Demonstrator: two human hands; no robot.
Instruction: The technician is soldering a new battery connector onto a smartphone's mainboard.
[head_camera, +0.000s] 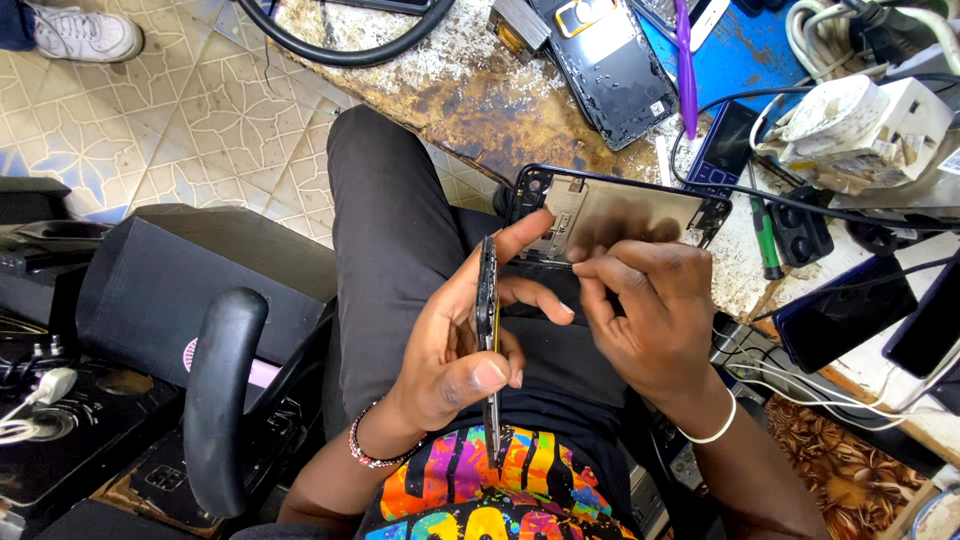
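My left hand (455, 355) grips a dismantled phone, opened like a book above my lap. Its thin black half (488, 300) stands edge-on between my thumb and fingers. The other half, a black frame with a grey metal inner plate (625, 205), lies open against the table edge. My right hand (650, 310) has its fingertips pinched together at the frame's lower edge, near the hinge-like joint between the halves. What it pinches is too small to make out.
A rusty worktable (470, 90) holds another opened phone (610, 70), a purple pry tool (685, 60), a green screwdriver (768, 240), white plug adapters (870, 120) and cables. Dark phones (845, 310) lie at right. A chair armrest (225, 400) and a black box (170, 280) are at left.
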